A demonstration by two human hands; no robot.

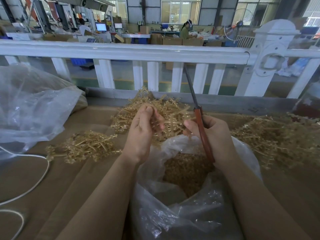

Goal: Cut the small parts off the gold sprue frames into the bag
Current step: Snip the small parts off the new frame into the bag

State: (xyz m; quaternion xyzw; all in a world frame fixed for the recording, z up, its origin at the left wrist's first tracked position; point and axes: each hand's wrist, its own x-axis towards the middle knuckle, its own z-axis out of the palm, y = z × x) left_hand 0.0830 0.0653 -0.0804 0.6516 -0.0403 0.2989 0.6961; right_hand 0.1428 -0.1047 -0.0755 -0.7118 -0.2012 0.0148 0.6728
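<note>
- Uncut gold sprue frames (277, 135) heaped far right, centre and left: plenty left.
- Clear bag (190, 196), near centre, holds many cut parts (187, 172).
- Left hand (143, 134) fingers curl round a frame.
- Right hand (213, 135) clamps red-handled scissors (200, 122), blades together.

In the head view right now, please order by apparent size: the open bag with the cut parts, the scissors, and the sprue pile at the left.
1. Open bag, though nearest to the camera.
2. Left sprue pile.
3. Scissors in the right hand; long but thin.
</note>
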